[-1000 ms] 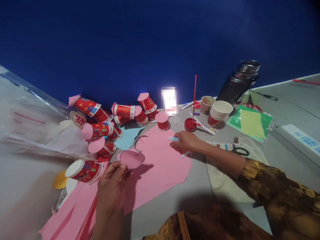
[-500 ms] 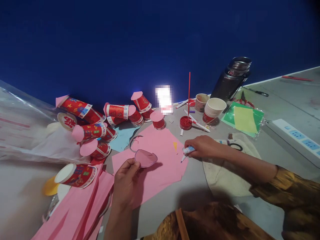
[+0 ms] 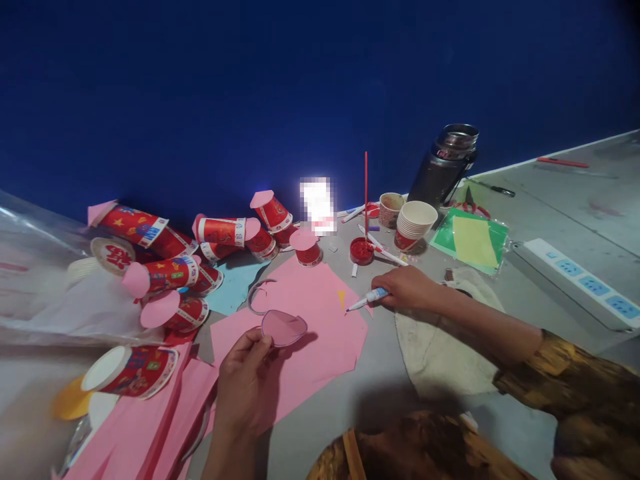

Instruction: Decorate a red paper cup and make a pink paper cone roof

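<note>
Between its thumb and fingers my left hand (image 3: 246, 363) holds a pink paper disc (image 3: 284, 328) with a dark outline, above a large pink sheet (image 3: 320, 340). My right hand (image 3: 406, 288) grips a white and blue marker (image 3: 369, 299), its dark tip pointing left over the sheet's right part. Near that tip lies a small yellow scrap (image 3: 341, 299). A grey ring-shaped object (image 3: 251, 297) rests on the sheet just behind the disc. At the sheet's far edge stands a red cup (image 3: 308, 255) topped with a pink disc.
Several red cups with pink tops (image 3: 170, 275) crowd the left side. Behind my right hand are a red paste pot (image 3: 361, 251), stacked paper cups (image 3: 414, 223) and a dark flask (image 3: 443, 167). To the right lie a cloth (image 3: 445, 347) and a power strip (image 3: 575, 277).
The view has shifted slightly to the right. The marker in my right hand has tilted flatter, its tip now nearer the yellow scrap. My left hand still holds the disc.
</note>
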{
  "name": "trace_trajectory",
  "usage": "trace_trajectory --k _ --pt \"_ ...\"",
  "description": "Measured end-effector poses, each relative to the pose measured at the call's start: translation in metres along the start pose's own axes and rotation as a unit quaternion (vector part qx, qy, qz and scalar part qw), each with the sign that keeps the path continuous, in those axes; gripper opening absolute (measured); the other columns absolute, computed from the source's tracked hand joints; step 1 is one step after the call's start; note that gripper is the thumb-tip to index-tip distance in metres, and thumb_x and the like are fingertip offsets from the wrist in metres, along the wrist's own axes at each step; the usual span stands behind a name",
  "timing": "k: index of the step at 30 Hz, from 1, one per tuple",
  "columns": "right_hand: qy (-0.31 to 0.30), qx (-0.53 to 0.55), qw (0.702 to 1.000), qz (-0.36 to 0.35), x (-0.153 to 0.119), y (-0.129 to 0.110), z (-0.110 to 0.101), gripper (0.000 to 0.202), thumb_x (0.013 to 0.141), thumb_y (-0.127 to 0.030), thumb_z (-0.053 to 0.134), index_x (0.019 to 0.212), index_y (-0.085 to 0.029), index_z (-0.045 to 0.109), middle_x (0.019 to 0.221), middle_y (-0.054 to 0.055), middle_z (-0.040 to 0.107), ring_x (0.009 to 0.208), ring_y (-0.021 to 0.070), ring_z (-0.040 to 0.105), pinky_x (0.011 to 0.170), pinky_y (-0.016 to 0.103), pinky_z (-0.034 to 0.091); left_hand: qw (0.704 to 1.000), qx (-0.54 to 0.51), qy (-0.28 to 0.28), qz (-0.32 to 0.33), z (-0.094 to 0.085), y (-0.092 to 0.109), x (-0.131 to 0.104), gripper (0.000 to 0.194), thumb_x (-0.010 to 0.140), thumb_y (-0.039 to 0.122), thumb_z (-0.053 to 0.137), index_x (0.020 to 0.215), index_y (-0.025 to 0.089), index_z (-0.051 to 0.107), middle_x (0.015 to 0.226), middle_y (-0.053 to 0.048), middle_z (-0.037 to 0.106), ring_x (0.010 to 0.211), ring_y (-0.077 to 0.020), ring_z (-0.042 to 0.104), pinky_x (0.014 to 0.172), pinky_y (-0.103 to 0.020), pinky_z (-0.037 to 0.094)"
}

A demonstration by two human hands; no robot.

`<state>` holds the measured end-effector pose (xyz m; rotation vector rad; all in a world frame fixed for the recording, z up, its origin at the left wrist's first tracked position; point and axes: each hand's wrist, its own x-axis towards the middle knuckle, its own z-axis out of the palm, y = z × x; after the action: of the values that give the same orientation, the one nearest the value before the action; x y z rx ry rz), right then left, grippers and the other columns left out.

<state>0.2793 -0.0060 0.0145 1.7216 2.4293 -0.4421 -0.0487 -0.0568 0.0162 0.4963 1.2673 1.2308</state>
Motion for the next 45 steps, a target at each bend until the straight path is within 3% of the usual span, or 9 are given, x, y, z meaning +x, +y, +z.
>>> trace_trajectory --k 12,15,20,26,31,34,37,40,45 --pt "0.079 0.050 0.982 0.162 -0.006 0.018 -0.010 0.030 0.095 -0.031 0.060 0.119 -0.016 0.069 0.106 0.017 0.078 0.094 0.0317 0.071 0.072 0.032 0.041 0.999 -0.013 0.025 0.025 -0.005 -0.001 0.008 0.028 0.061 0.020 0.091 0.077 0.018 0.068 0.072 0.002 0.070 0.067 -0.0125 0.064 0.065 -0.026 0.058" --pt "0.080 0.129 0.978 0.142 -0.005 -0.001 -0.007 0.030 0.097 -0.034 0.057 0.118 -0.017 0.069 0.109 0.014 0.078 0.096 0.0291 0.071 0.075 0.031 0.044 0.999 -0.005 0.031 0.028 -0.007 -0.002 0.009 0.026 0.061 0.020 0.091 0.075 0.018 0.069 0.071 0.003 0.068 0.068 -0.0108 0.061 0.066 -0.023 0.057" --pt "0.012 0.300 0.952 0.059 0.008 -0.036 0.002 0.014 0.090 -0.026 0.060 0.085 -0.019 0.072 0.082 0.002 0.079 0.074 0.0183 0.072 0.066 0.024 0.048 0.998 -0.018 0.054 0.024 -0.006 -0.001 0.010 0.031 0.053 0.019 0.094 0.071 0.016 0.069 0.070 0.003 0.066 0.070 -0.0089 0.059 0.071 -0.019 0.057" --pt "-0.043 0.420 0.905 0.057 0.027 -0.055 0.010 0.007 0.084 -0.017 0.060 0.083 -0.016 0.066 0.072 0.003 0.077 0.056 0.0140 0.069 0.054 0.021 0.050 0.997 -0.034 0.071 0.012 -0.005 0.000 0.009 0.036 0.046 0.019 0.096 0.069 0.015 0.068 0.071 0.003 0.065 0.070 -0.0088 0.058 0.069 -0.018 0.057" --pt "-0.072 0.454 0.886 0.053 0.025 -0.074 0.014 0.015 0.084 -0.013 0.058 0.097 -0.014 0.066 0.077 0.005 0.078 0.054 0.0129 0.068 0.050 0.021 0.052 0.998 -0.049 0.038 0.032 -0.008 -0.001 0.007 0.035 0.051 0.020 0.097 0.071 0.016 0.068 0.072 0.004 0.064 0.073 -0.0091 0.059 0.072 -0.019 0.056" --pt "-0.061 0.444 0.893 0.034 0.023 -0.081 0.015 0.024 0.084 -0.010 0.056 0.104 -0.017 0.068 0.091 0.003 0.080 0.060 0.0120 0.071 0.053 0.020 0.052 0.999 -0.031 -0.016 0.026 -0.006 -0.003 0.004 0.033 0.058 0.024 0.095 0.075 0.017 0.068 0.072 0.003 0.066 0.071 -0.0101 0.060 0.070 -0.019 0.054" --pt "-0.027 0.401 0.915 0.026 0.025 -0.077 0.008 0.020 0.085 -0.010 0.058 0.097 -0.019 0.071 0.083 0.000 0.078 0.064 0.0133 0.070 0.058 0.021 0.049 0.998 -0.009 -0.058 0.008 -0.002 -0.009 0.004 0.031 0.062 0.027 0.094 0.077 0.017 0.069 0.070 0.003 0.064 0.067 -0.0097 0.058 0.067 -0.019 0.051" --pt "0.027 0.328 0.943 0.051 0.030 -0.064 -0.002 0.010 0.091 -0.017 0.060 0.092 -0.017 0.069 0.081 0.003 0.075 0.072 0.0180 0.070 0.063 0.025 0.044 0.998 -0.016 -0.057 -0.001 0.001 -0.019 0.007 0.031 0.063 0.027 0.094 0.077 0.017 0.068 0.071 0.002 0.064 0.070 -0.0096 0.058 0.069 -0.019 0.051" --pt "0.059 0.214 0.973 0.062 0.041 -0.058 -0.003 0.012 0.095 -0.030 0.066 0.095 -0.018 0.068 0.105 0.010 0.075 0.096 0.0247 0.069 0.073 0.028 0.040 0.999 -0.021 -0.041 -0.002 0.003 -0.029 0.012 0.032 0.062 0.027 0.094 0.076 0.017 0.068 0.071 0.003 0.063 0.073 -0.0100 0.057 0.072 -0.019 0.051"
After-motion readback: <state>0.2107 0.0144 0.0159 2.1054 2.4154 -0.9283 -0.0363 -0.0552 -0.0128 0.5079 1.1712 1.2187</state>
